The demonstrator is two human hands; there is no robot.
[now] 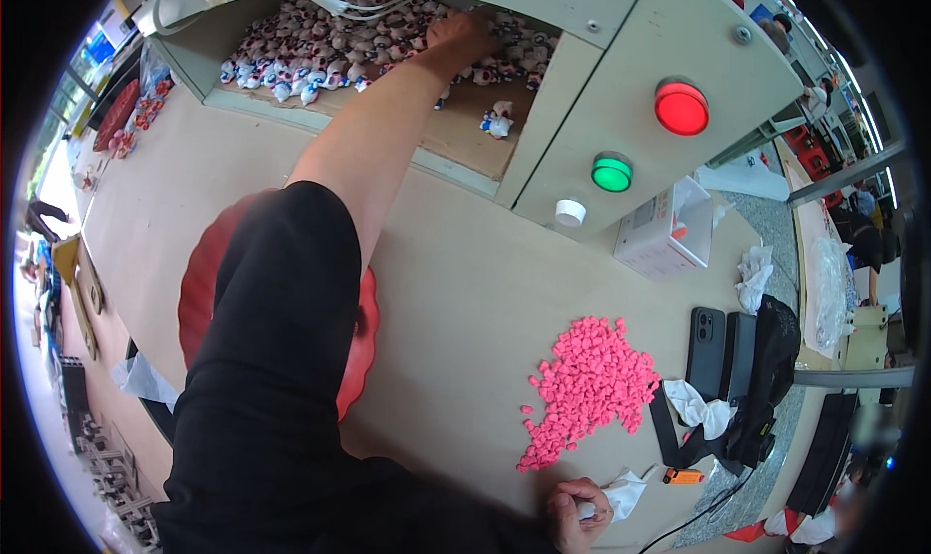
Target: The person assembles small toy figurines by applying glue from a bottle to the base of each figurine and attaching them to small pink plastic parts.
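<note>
My left hand reaches among small white, blue and dark-red figurines in an open, pale-framed shelf; I cannot tell whether it grips one. Lifting gently should keep the pile from sliding. My right hand pinches a small white object. Chunky bright-pink pieces heap on the smooth beige tabletop; people occupy the workshop beyond.

Left hand partly hidden among figurines

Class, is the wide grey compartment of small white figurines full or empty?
Partly filled: figurines crowd its back; bare brown floor shows at front right.
</note>
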